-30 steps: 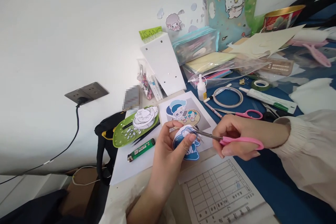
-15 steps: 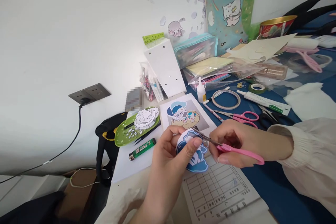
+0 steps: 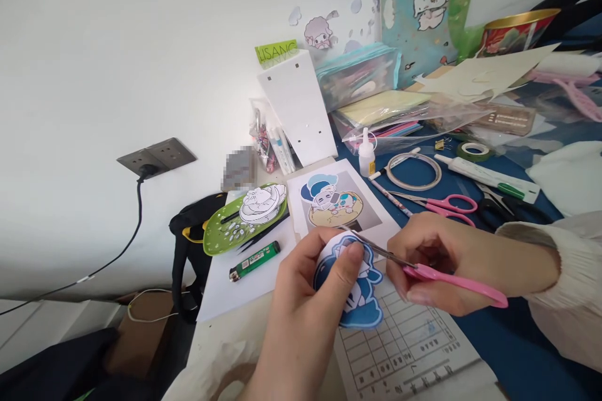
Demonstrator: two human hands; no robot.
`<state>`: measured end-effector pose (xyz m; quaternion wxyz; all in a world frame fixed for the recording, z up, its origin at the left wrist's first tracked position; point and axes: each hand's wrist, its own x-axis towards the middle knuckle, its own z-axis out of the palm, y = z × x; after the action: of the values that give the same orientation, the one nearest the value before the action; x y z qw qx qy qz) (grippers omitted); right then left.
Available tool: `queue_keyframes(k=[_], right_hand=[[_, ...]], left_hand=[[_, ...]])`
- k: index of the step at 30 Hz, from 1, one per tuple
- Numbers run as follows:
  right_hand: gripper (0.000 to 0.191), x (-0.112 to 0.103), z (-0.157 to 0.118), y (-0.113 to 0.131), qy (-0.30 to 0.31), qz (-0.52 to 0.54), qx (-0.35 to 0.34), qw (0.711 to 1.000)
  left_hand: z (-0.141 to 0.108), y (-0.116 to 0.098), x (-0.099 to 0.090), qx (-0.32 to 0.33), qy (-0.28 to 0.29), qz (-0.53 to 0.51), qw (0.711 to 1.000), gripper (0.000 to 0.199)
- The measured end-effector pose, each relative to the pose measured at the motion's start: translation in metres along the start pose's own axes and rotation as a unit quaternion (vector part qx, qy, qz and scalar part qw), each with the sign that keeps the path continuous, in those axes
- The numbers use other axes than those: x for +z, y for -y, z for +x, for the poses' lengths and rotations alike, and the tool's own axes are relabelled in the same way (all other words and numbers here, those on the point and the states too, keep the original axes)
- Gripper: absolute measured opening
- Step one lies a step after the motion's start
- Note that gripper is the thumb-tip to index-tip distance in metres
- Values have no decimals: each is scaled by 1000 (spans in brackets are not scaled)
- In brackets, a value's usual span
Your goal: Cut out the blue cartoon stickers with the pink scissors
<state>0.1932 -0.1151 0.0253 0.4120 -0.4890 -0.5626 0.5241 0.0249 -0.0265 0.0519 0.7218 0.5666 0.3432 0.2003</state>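
Observation:
Between the thumb and fingers of my left hand (image 3: pixel 314 301) is a blue and white cartoon paper cutout (image 3: pixel 364 310), its upper part partly covered by the thumb. My right hand (image 3: pixel 446 263) grips pink-handled scissors (image 3: pixel 463 282), their blades pointing left at the cutout's upper edge. Whether the blades are closed on the paper is hard to make out. Beneath the hands lies a printed form with a grid (image 3: pixel 399 351). Just behind them, a sheet with a printed cartoon figure (image 3: pixel 336 197) rests on the table.
To the left are a green tray (image 3: pixel 219 232) with paper cutouts and a green lighter (image 3: pixel 255 261). Behind the right hand lie a second pair of pink scissors (image 3: pixel 454 203), black scissors (image 3: pixel 503 207), a tape roll (image 3: pixel 414 170) and a glue bottle (image 3: pixel 367 153). A wall socket (image 3: pixel 157 156) holds a plug.
The view has shifted slightly. My right hand and the scissors have drawn a little to the right of my left hand, and the cutout shows lower and more fully.

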Motion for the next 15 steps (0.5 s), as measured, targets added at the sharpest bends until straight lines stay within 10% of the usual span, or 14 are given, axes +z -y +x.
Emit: queue_keyframes(k=[15], right_hand=[[7,-1,1,-1,16,-21,-9,1000]], left_hand=[[0,3,-3,15,15,-13,1000,23]])
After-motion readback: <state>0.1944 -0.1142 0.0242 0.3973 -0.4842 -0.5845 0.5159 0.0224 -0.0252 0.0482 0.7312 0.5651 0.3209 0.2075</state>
